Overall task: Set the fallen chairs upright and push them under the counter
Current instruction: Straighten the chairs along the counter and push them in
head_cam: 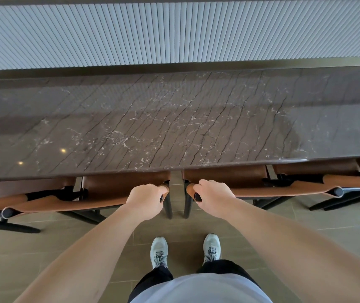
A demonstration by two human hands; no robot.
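A dark veined marble counter point(174, 119) spans the view. Four upright brown leather chairs stand side by side, seats tucked under its near edge. The left hand point(147, 200) grips the backrest end of the chair left of centre point(117, 186); the right hand point(213, 196) grips the backrest end of the chair right of centre point(229, 178). Pale sneakers point(159, 248) stand on the tiled floor point(305, 226) below the counter's edge.

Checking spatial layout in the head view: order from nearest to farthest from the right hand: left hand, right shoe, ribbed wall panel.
1. left hand, just across the gap, on the neighbouring chair.
2. right shoe, below on the floor.
3. ribbed wall panel, beyond the counter.
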